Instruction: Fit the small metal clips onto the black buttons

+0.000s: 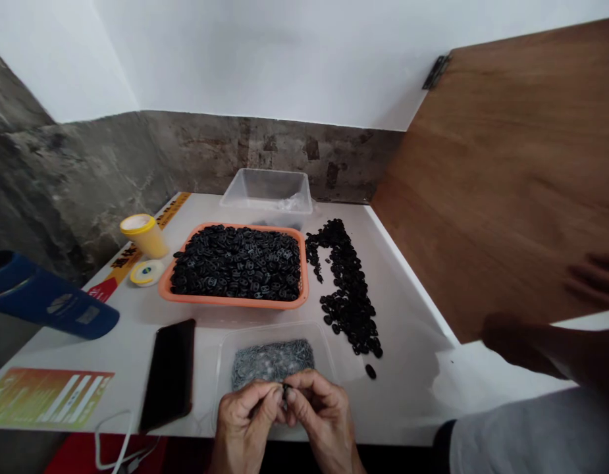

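Note:
My left hand and my right hand meet at the front edge of the table, pinching a small black piece between their fingertips. Just behind them is a clear plastic tray that holds many small grey metal pieces. Beyond it stands an orange basket heaped with black oval pieces. More black pieces lie loose on the white table to the right of the basket.
A phone, a blue bottle, a yellow jar and its lid are at the left. An empty clear bin stands behind the basket. Another person's arm reaches in at the right, near a wooden panel.

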Motion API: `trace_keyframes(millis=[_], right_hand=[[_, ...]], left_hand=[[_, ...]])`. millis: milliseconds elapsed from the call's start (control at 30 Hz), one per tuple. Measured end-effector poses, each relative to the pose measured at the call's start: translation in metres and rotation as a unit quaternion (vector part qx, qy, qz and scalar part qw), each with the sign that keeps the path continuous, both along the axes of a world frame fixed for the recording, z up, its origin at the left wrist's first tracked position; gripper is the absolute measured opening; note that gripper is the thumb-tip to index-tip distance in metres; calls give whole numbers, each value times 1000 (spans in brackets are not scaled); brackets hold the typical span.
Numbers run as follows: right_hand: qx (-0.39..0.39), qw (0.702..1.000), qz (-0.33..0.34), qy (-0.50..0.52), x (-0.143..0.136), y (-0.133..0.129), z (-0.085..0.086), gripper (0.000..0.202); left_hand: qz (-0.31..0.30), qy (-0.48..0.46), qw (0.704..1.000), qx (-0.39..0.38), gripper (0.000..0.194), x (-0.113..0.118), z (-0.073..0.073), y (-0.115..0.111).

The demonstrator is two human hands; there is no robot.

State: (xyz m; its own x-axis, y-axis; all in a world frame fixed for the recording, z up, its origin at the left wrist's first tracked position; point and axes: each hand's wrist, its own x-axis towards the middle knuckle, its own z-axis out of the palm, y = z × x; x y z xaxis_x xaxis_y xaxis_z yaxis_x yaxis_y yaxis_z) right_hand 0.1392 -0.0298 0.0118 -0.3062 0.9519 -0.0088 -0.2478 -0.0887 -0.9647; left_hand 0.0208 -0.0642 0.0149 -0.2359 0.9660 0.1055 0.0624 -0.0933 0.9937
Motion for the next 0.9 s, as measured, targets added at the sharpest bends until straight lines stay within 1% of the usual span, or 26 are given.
trace_keyframes(millis=[67, 133, 167, 200, 233, 267, 300, 333, 433, 533, 633, 733, 800, 900], right_hand=[[4, 1000, -9, -1, 2, 4, 1, 18], [11, 999, -27, -14, 5, 8, 1, 18], [13, 999, -37, -23, 8, 10, 1, 18], [13, 998, -48, -32, 11, 12, 1, 18], [10, 998, -58, -39, 14, 14, 1, 19], [7, 997, -65, -43, 16, 15, 0, 20], [5, 997, -68, -45, 19, 16, 0, 20], [4, 997, -69, -44, 21, 16, -1, 21], [7, 997, -62, -47, 26, 16, -2, 22], [4, 997, -63, -55, 30, 14, -3, 22], [-6, 996, -70, -58, 34, 15, -3, 20], [-10, 995, -82, -59, 37, 16, -5, 17], [-7, 994, -92, -60, 38, 16, -7, 13], [8, 994, -92, -54, 38, 10, -12, 10]], left_hand=[[-22, 25, 999, 2, 28, -2, -1, 3], [-28, 86, 996, 8, 29, -10, -1, 12], [-13, 137, 990, 15, 29, -16, -1, 19], [15, 205, 978, 19, 30, -24, 0, 29], [55, 281, 958, 26, 30, -32, 1, 41], [93, 360, 928, 32, 31, -40, 3, 54], [116, 440, 890, 21, 33, -48, 4, 68], [127, 466, 876, 8, 33, -54, 6, 83], [122, 522, 844, -24, 29, -64, 9, 121], [101, 570, 813, -61, 25, -63, 12, 143], [82, 604, 787, -93, 21, -61, 14, 151], [73, 624, 771, -107, 24, -63, 14, 153], [73, 629, 767, -104, 26, -66, 11, 152], [79, 628, 770, -85, 28, -71, 5, 149]])
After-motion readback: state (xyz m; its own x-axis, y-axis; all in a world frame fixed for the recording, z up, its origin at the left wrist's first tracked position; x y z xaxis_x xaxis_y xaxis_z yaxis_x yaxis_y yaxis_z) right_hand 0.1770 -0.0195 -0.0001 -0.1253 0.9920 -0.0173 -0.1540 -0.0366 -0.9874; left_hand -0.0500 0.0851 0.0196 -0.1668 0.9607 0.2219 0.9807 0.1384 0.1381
